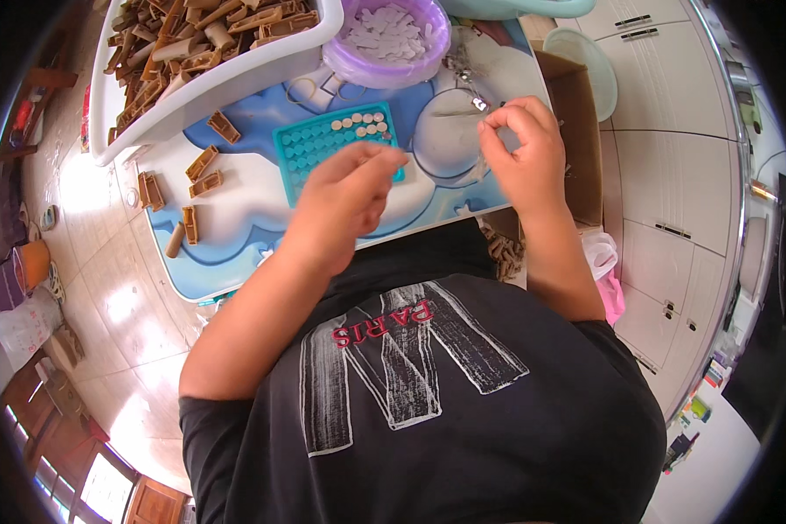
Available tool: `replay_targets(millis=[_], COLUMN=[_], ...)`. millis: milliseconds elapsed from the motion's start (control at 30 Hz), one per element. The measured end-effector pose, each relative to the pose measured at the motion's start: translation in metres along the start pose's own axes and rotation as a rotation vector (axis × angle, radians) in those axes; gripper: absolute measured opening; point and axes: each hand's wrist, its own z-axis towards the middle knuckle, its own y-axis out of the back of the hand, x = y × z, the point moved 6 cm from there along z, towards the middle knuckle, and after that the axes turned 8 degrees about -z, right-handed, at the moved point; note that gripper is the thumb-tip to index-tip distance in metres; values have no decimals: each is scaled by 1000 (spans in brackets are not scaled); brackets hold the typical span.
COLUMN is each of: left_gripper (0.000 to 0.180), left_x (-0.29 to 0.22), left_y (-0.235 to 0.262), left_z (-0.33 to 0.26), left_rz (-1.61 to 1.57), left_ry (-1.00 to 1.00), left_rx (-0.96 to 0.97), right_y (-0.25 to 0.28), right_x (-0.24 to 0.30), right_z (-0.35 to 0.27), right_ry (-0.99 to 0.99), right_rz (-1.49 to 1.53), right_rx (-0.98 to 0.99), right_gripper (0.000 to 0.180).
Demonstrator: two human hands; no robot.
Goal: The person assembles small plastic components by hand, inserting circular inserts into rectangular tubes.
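Observation:
My left hand hovers over the near side of a turquoise tray with round pockets. Its fingertips are pinched together, and anything between them is too small to make out. Pale round discs sit in several pockets at the tray's far right. Off to the right, my right hand is raised with thumb and forefinger meeting in a ring; what they pinch, if anything, cannot be made out. A small shiny metal piece shows just beyond those fingertips.
Several brown plastic pieces lie on the blue-and-white table at left. A white bin heaped with brown parts stands at the far left. Beside it is a purple bowl of white pieces. A cardboard box stands at the right edge.

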Motion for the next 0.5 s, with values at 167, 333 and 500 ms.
replay_targets(millis=[167,333,500], left_gripper=[28,23,22], left_x=[4,10,7], left_y=[-40,-44,-43], left_z=[41,64,64], left_rz=[9,86,115], left_ry=[-44,-146,-185], left_rx=[13,-53,-65], right_y=[-1,-5,-4], right_x=[13,18,11], right_z=[-6,-12,-11], right_ry=[174,228,151], right_rz=[-48,-79,62], right_rx=[-44,-46,-12], right_gripper=[14,17,15])
